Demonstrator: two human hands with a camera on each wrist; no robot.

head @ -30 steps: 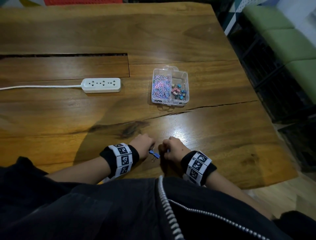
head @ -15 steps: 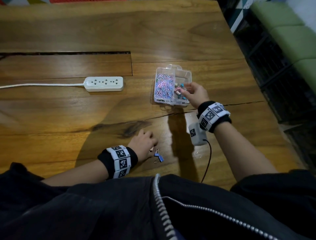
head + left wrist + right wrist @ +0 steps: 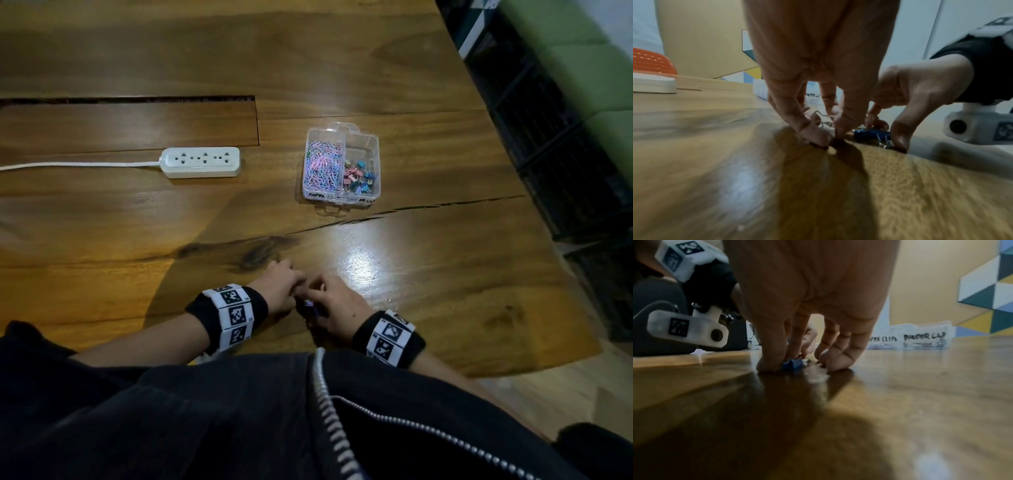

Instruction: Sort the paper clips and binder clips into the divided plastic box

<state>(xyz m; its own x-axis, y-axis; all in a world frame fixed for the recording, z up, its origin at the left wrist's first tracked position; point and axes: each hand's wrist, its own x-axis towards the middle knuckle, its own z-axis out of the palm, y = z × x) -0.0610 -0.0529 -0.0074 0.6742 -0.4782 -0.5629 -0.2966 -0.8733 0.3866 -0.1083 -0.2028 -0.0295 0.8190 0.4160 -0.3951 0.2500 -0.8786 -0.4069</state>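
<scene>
A small blue binder clip lies on the wooden table near its front edge, between my two hands. My right hand reaches down on it. In the right wrist view the thumb and curled fingers pinch the blue binder clip. My left hand stands fingertips-down just left of the clip. A silver wire loop shows between the left fingertips; whether they grip it is unclear. The clear divided box sits further back with paper clips left and binder clips right.
A white power strip with its cord lies left of the box. A long slot runs across the table at the back left. The table's right edge drops off to dark crates and green cushions.
My right hand has come back from the box's binder clip compartment to the near edge and closed on the blue clip. The left hand stayed beside the clip.
</scene>
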